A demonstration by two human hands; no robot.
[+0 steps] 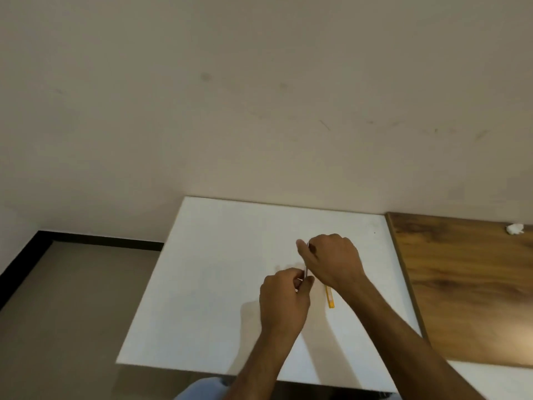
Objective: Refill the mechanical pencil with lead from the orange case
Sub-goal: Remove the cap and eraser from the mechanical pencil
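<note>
A thin silvery mechanical pencil (pixel 305 271) is held nearly upright between both hands above the white table (pixel 219 284). My left hand (pixel 284 301) grips its lower part with curled fingers. My right hand (pixel 331 261) pinches its upper end between thumb and fingers. The orange lead case (pixel 330 297) lies flat on the table just below my right wrist, partly hidden by it. The frame is slightly blurred, so fine parts of the pencil cannot be made out.
A wooden desk (pixel 467 284) adjoins the white table on the right, with a crumpled white scrap (pixel 514 228) at its far edge. A beige wall stands behind. Grey floor (pixel 72 313) lies to the left.
</note>
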